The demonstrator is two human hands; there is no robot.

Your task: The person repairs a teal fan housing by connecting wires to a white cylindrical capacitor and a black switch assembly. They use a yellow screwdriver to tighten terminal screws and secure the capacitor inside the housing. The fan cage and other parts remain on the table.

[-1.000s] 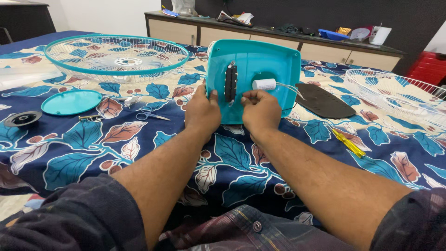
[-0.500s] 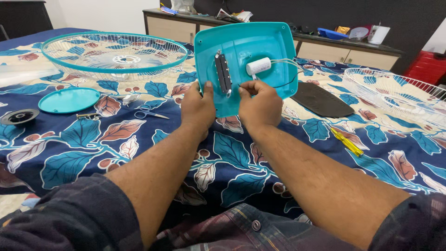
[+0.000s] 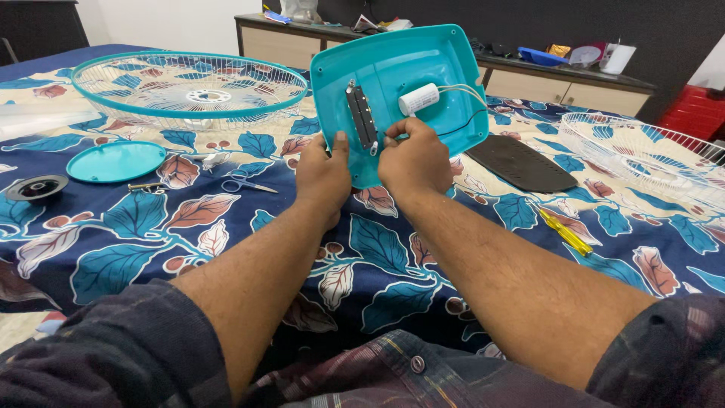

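I see both of my bare hands raised over the near middle of a bed covered in a blue leaf-patterned sheet (image 3: pixel 226 227). My left hand (image 3: pixel 325 177) grips the lower left edge of a teal plastic fan base cover (image 3: pixel 423 75), fingers curled behind it and the thumb pressed flat on its inner face. My right hand (image 3: pixel 414 160) closes on the lower edge just beside it, fingertips pinching near a black switch strip (image 3: pixel 361 117) fixed inside the cover. The cover is tilted up off the sheet, its hollow side facing me. A white cylindrical capacitor (image 3: pixel 418 99) sits inside it, with thin wires (image 3: pixel 468 102) looping to the right.

Toward the far left corner of the bed lies a teal wire fan guard (image 3: pixel 189 87). A teal round cap (image 3: pixel 115 161) and a black round knob (image 3: pixel 35 187) rest near the left edge, with small scissors (image 3: pixel 245 183) between the cap and my left hand. A black flat panel (image 3: pixel 521 162) lies to the right of the cover, a yellow screwdriver (image 3: pixel 564 236) nearer me, and a white wire guard (image 3: pixel 649 155) at the right edge.
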